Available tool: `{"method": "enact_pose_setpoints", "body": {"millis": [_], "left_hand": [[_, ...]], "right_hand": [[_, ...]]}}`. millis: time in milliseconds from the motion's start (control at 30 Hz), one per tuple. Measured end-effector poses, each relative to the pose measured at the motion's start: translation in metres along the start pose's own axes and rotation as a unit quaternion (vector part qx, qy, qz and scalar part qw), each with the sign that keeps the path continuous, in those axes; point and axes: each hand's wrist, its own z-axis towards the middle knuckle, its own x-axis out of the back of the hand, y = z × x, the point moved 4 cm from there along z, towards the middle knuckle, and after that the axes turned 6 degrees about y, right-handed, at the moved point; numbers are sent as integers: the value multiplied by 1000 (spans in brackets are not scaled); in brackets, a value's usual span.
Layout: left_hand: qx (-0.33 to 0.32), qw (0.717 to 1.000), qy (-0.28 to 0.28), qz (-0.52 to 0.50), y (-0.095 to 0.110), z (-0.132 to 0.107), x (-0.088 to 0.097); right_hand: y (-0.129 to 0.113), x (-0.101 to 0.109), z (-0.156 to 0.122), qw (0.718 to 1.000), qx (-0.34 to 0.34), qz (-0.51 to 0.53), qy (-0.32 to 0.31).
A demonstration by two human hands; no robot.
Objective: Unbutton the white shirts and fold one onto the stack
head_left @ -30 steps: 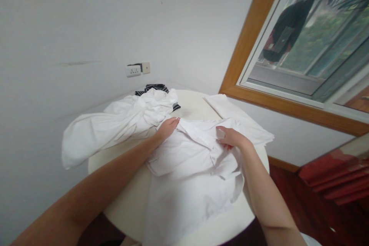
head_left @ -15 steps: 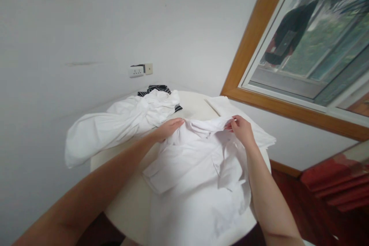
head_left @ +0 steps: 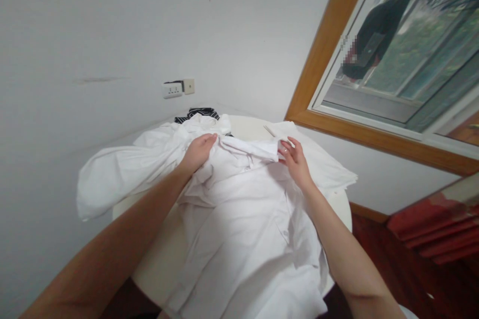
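We have a pale wall (head_left: 239, 25) filling most of the view, with a wood-framed window (head_left: 404, 50) at the right and a dark red floor (head_left: 404, 259) below it. Against the wall stands a round, cream-coloured table (head_left: 160, 259). Across its middle lies a white shirt (head_left: 247, 239), rumpled, its collar at the far side and its lower part towards us. A white bundle (head_left: 138, 159) sits left of it, a folded white cloth (head_left: 318, 159) right. Our left hand (head_left: 199, 152) pinches one collar end; our right hand (head_left: 297, 159) meets the other, but we cannot tell whether it grips. Behind the bundle peeks a striped black cloth (head_left: 204, 112), beneath a small wall socket (head_left: 172, 90).
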Motion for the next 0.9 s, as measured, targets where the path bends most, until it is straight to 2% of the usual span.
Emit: {"method": "enact_pose_setpoints", "body": {"millis": [67,133,200,300,367,500,567,667,800,900], "left_hand": [[-39,996,25,81,0,-2,6],[-93,980,47,172,6,-6,11],[-155,955,63,246,16,-11,12],[-239,919,77,304,33,-21,6],[-290,905,60,306,43,-29,-3],[-376,882,-36,282,48,-47,-27],[-395,873,-75,277,42,-53,-38],[-404,863,-101,285,26,-57,-52],[-372,867,-115,310,0,-54,-65],[-345,872,-113,330,-11,-49,-71]], "right_hand": [[8,-10,-2,995,73,-44,-41],[17,-15,-5,979,125,-139,-80],[26,-16,-7,951,137,-252,-116],[34,-13,-10,905,112,-378,-160],[33,-12,-13,881,107,-419,-190],[26,-10,-17,846,111,-473,-222],[23,-7,-17,827,101,-507,-223],[19,-3,-15,802,91,-551,-210],[16,0,-12,780,63,-588,-205],[15,2,-12,777,45,-593,-206]]}}
